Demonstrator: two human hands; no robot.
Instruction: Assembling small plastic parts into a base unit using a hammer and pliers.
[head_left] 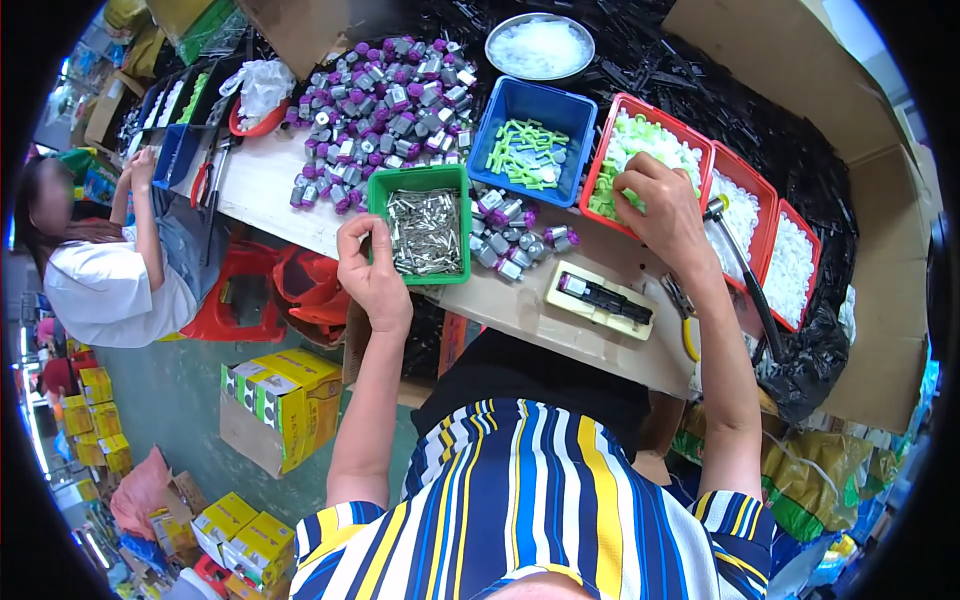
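Centrally, a green rectangular plastic tub (430, 279) of slim silver metal pins (424, 232) stood on the pale tabletop (260, 185). Left hand (375, 278) was beside its left rim, fingers bent, hold undeterminable. Right hand (662, 212) curled over a red plastic bin (602, 145), grip hidden.

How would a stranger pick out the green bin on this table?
On the table, find the big heap of purple-and-grey parts. At its near right edge, beside the left hand, sits the green bin. It alone is full of thin metal pieces; the blue bin and red bins to its right hold green or white ones.
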